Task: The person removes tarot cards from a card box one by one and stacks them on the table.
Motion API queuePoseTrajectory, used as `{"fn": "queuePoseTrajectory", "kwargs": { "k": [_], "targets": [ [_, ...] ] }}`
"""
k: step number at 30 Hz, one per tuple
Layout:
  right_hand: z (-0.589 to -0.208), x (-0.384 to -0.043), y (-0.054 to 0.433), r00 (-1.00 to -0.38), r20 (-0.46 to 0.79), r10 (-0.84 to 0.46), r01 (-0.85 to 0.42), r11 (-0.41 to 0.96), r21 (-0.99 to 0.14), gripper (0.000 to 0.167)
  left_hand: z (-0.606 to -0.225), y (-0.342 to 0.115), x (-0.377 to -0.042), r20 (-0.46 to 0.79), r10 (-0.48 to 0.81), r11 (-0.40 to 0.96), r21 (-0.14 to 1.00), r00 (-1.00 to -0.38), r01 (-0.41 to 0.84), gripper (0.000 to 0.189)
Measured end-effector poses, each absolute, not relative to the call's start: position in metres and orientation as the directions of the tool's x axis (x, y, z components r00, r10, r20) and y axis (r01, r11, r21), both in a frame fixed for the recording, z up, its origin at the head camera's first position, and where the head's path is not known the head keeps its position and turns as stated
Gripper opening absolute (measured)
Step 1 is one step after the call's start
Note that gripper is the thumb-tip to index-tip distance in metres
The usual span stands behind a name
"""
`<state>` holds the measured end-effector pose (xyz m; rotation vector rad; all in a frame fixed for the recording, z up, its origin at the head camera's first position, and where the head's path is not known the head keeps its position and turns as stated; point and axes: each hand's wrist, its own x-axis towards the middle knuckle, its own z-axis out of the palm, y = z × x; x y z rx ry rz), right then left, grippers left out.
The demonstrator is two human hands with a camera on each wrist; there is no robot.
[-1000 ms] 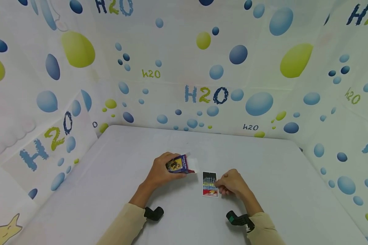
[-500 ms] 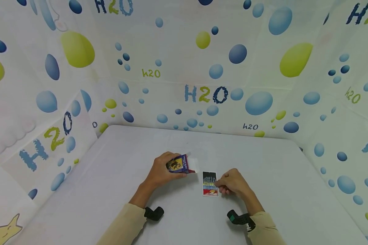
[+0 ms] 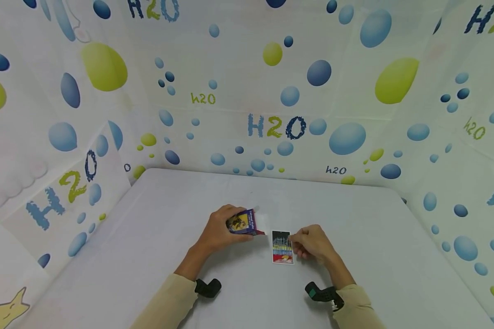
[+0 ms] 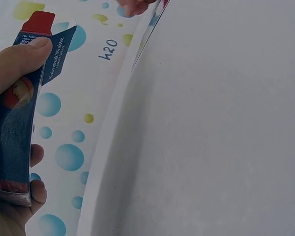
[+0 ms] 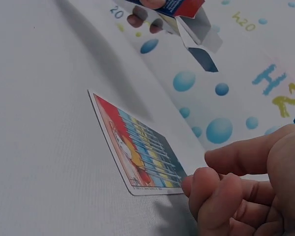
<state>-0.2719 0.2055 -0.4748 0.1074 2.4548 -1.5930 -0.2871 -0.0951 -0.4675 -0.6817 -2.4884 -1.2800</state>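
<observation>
My left hand [image 3: 216,230] grips a tarot deck box [image 3: 242,222], thumb across one face and fingers round the other. In the left wrist view the box [image 4: 14,142] is dark blue with red ends and reads "Universal Waite"; its end flap stands unfolded. On the table, right of the box, lies a tarot card [image 3: 282,247] picturing several swords over a red-draped figure. My right hand [image 3: 313,242] is at the card's right edge, fingers loosely bent. Seen from the right wrist, the fingertips [image 5: 206,184] are right at the corner of the card [image 5: 137,152], with the index finger held apart.
A white table [image 3: 148,274] spreads under both hands, its far edge meeting a backdrop [image 3: 230,59] printed with blue and green drops and "H2O". Black cameras [image 3: 207,288] are strapped to both wrists, over beige sleeves [image 3: 169,299].
The left hand and box have shifted slightly right, toward the card. My right fingertips have moved a little up along the card's right edge. The card stays in place.
</observation>
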Motion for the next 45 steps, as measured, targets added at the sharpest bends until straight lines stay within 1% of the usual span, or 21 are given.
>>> {"fn": "queuePoseTrajectory", "kwargs": {
  "k": [5,9,12,16,20,26,33,40,45],
  "targets": [
    [-0.471,-0.273,0.196,-0.995,-0.095,0.011,0.093,0.366,-0.926,0.014,-0.464,-0.092,-0.285,0.429,0.299,0.513,0.681,-0.852,0.523,0.074],
    [-0.466,-0.273,0.186,-0.999,0.016,0.031,-0.005,0.315,-0.949,0.018,-0.462,-0.088,-0.284,0.443,0.308,0.528,0.657,-0.842,0.538,0.074],
    [-0.461,-0.271,0.179,-0.995,0.092,0.048,-0.073,0.306,-0.949,0.021,-0.462,-0.086,-0.283,0.448,0.324,0.536,0.639,-0.833,0.552,0.075],
    [-0.455,-0.266,0.171,-0.984,0.164,0.067,-0.136,0.307,-0.942,0.022,-0.461,-0.082,-0.282,0.452,0.352,0.53,0.626,-0.82,0.572,0.074],
    [-0.45,-0.262,0.163,-0.977,0.212,0.037,-0.19,0.315,-0.93,0.018,-0.462,-0.078,-0.28,0.451,0.372,0.53,0.614,-0.812,0.584,0.073],
    [-0.453,-0.258,0.154,-0.972,0.235,-0.015,-0.228,0.324,-0.918,0.011,-0.462,-0.077,-0.279,0.472,0.385,0.521,0.599,-0.793,0.609,0.072],
    [-0.459,-0.256,0.142,-0.973,0.217,-0.075,-0.229,0.256,-0.939,0.015,-0.461,-0.078,-0.279,0.483,0.384,0.511,0.599,-0.787,0.617,0.072],
    [-0.462,-0.253,0.132,-0.975,0.222,-0.031,-0.222,0.247,-0.943,0.006,-0.464,-0.076,-0.278,0.474,0.395,0.52,0.591,-0.787,0.616,0.072],
    [-0.465,-0.252,0.128,-0.977,0.213,-0.006,-0.208,0.254,-0.945,0.01,-0.466,-0.075,-0.278,0.48,0.403,0.522,0.579,-0.779,0.627,0.072]
  ]
}}
